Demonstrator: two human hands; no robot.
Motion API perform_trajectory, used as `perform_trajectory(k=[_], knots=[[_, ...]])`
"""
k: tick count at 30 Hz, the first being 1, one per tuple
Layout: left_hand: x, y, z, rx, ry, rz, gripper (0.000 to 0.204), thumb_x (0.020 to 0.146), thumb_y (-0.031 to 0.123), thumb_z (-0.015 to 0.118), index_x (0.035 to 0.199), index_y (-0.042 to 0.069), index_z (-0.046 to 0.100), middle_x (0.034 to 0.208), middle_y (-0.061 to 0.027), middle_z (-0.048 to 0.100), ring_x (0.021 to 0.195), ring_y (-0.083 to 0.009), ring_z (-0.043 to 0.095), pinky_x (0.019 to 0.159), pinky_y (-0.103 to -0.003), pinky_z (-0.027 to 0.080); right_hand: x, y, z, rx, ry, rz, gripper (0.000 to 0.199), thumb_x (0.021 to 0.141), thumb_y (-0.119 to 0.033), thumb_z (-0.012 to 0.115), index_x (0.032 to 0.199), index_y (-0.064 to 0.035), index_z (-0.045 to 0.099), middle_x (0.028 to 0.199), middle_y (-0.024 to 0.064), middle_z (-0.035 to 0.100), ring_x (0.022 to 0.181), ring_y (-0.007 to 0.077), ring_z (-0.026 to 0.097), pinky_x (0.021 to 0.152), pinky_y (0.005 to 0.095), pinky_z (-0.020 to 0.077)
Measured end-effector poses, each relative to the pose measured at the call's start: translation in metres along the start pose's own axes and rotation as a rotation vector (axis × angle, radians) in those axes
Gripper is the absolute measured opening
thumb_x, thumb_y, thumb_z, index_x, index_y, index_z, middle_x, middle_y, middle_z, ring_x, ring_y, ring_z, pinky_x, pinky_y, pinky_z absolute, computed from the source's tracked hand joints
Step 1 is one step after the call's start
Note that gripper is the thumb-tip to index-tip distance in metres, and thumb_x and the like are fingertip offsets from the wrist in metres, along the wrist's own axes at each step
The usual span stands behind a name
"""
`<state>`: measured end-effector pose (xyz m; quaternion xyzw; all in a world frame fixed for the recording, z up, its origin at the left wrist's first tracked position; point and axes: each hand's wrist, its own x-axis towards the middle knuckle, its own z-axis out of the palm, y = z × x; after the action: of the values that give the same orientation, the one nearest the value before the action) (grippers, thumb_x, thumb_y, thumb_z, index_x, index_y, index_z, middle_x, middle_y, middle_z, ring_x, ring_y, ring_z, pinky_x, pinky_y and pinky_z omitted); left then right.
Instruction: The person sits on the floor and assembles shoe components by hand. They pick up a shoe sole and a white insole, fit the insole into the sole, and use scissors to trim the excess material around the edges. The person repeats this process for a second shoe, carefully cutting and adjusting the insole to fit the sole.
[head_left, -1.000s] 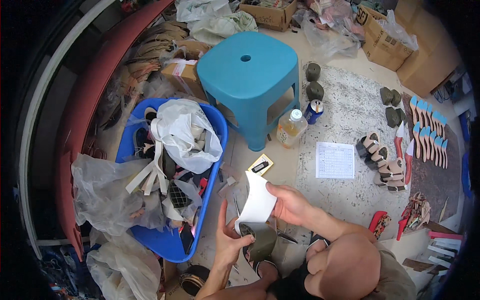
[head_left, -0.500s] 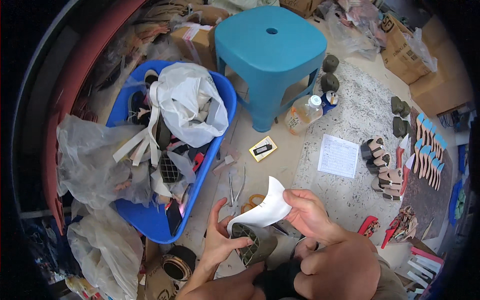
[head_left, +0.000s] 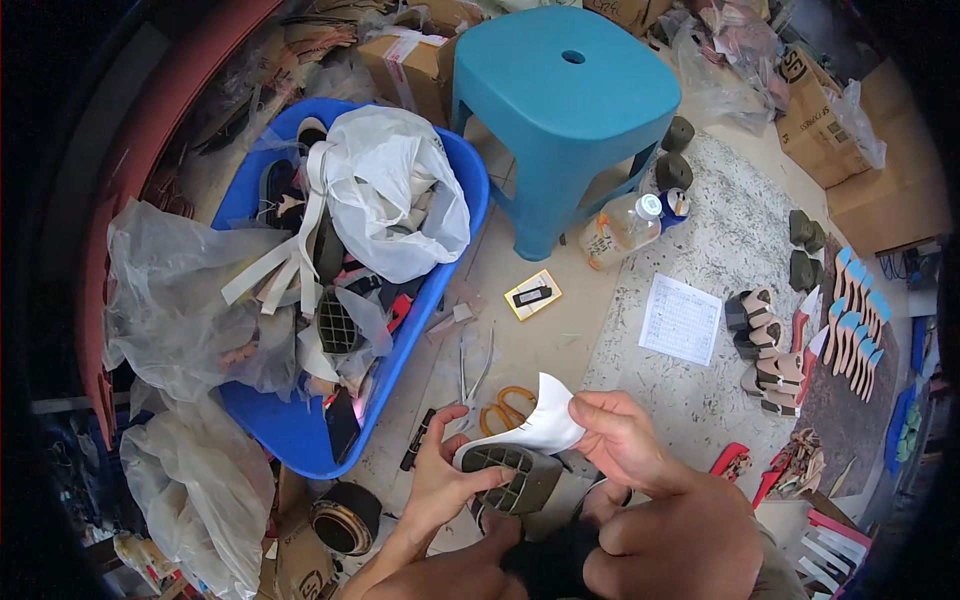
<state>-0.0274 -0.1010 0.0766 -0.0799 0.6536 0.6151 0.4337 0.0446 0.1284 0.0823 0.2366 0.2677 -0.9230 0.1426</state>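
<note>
My left hand [head_left: 445, 480] grips the sole [head_left: 510, 477] by its near edge, thumb on the gridded dark rubber. The sole lies low over the floor, just before my knees, long axis running left to right. My right hand [head_left: 620, 440] pinches the white liner [head_left: 535, 425], thin and flexible, curling upward off the sole's right end. Orange scissors [head_left: 505, 405] lie just behind it.

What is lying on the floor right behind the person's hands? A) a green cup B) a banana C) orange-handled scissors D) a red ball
C: the orange-handled scissors lie on the floor just beyond the white sheet that the right hand peels off the dark grid-patterned sole held by the left hand.
</note>
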Motion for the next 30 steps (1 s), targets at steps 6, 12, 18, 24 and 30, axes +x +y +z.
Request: perform_trajectory(k=[6, 12, 18, 24, 30], knots=[[0.0, 0.003, 0.001, 0.075, -0.004, -0.015, 0.074, 0.063, 0.011, 0.087, 0.127, 0.003, 0.051, 0.09, -0.0087, 0.064, 0.073, -0.0139, 0.063, 0.058, -0.025, 0.049, 0.001, 0.004, -0.003, -0.08, 0.006, 0.028, 0.033, 0.103, -0.015, 0.048, 0.121, 0.0112, 0.056, 0.117, 0.0172, 0.065, 0.107, 0.0219, 0.062, 0.099, 0.036, 0.0464], [0.0, 0.007, -0.002, 0.416, -0.126, 0.16, 0.042, 0.069, 0.016, 0.083, 0.105, -0.001, 0.07, 0.097, -0.0088, 0.068, 0.081, -0.0191, 0.067, 0.077, -0.029, 0.052, 0.001, 0.002, -0.012, -0.104, -0.03, 0.072, 0.032, 0.103, -0.016, 0.049, 0.121, 0.0094, 0.057, 0.116, 0.0148, 0.065, 0.104, 0.0183, 0.063, 0.095, 0.0337, 0.0482], [0.009, 0.01, 0.001, 0.6, -0.211, 0.421, 0.041, 0.073, 0.019, 0.078, 0.109, 0.002, 0.069, 0.096, -0.0171, 0.071, 0.077, -0.0217, 0.068, 0.073, -0.031, 0.052, 0.007, 0.005, -0.028, -0.449, 0.075, 0.12, 0.027, 0.102, -0.019, 0.052, 0.108, 0.0033, 0.065, 0.095, 0.0045, 0.068, 0.084, 0.0093, 0.061, 0.075, 0.0275, 0.049], [0.001, 0.018, 0.005, 0.667, -0.234, 0.108, 0.038, 0.075, 0.017, 0.075, 0.108, 0.001, 0.068, 0.085, -0.015, 0.072, 0.066, -0.0201, 0.066, 0.066, -0.034, 0.052, 0.002, 0.009, -0.018, -0.471, 0.142, 0.029, 0.025, 0.101, -0.019, 0.053, 0.101, 0.0021, 0.067, 0.083, -0.0024, 0.064, 0.073, 0.0032, 0.051, 0.064, 0.0224, 0.0422], [-0.002, 0.014, 0.003, 0.667, -0.148, 0.157, 0.037, 0.074, 0.02, 0.073, 0.109, 0.005, 0.069, 0.081, -0.0161, 0.072, 0.056, -0.022, 0.065, 0.059, -0.036, 0.052, -0.001, 0.001, -0.006, -0.645, 0.091, -0.013, 0.025, 0.101, -0.019, 0.054, 0.099, 0.0029, 0.067, 0.08, -0.0052, 0.059, 0.071, 0.002, 0.046, 0.061, 0.0215, 0.0388]])
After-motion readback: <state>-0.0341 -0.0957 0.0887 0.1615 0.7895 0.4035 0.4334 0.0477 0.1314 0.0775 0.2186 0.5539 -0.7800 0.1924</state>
